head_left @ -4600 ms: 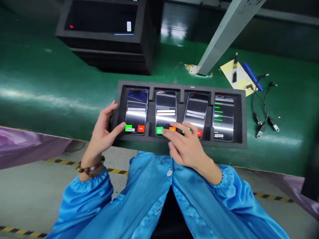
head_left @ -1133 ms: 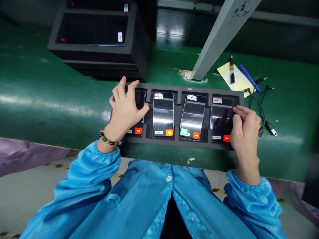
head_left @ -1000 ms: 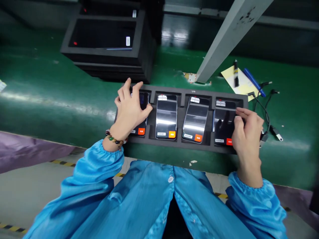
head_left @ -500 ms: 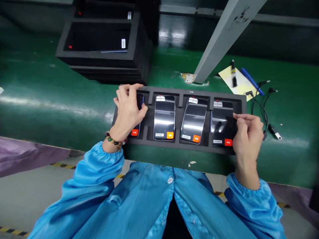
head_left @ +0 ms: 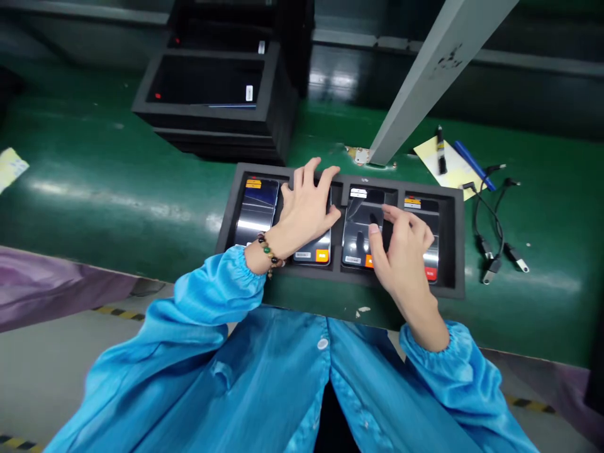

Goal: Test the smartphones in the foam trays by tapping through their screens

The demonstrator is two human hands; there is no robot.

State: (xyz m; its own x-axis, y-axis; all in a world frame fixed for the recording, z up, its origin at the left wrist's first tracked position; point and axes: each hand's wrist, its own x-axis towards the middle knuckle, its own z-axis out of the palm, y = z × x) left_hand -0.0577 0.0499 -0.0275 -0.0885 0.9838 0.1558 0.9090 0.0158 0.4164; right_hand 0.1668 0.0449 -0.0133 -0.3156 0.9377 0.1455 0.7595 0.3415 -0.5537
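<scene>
A long dark foam tray (head_left: 460,251) lies on the green bench in front of me, with a smartphone in each of its compartments. My left hand (head_left: 306,204) spreads its fingers over the second phone (head_left: 323,244) from the left, hiding most of its screen. Thumb and forefinger of my right hand (head_left: 401,242) are apart at the right edge of the third phone (head_left: 359,217), which stands nearly straight in its slot. Part of the rightmost phone (head_left: 433,245) is covered by that hand. The leftmost phone (head_left: 257,211) shows left of my left hand.
Stacked foam trays (head_left: 271,88) holding dark phones stand at the back left. A grey post (head_left: 415,82) rises behind the tray. Right of it lie a yellow paper (head_left: 427,157), a black pen (head_left: 441,151), a blue stick (head_left: 474,165) and USB cables (head_left: 497,217).
My left hand has shifted right from the leftmost phone to the second. My right hand has left the tray's right end for the third phone, which is less tilted now.
</scene>
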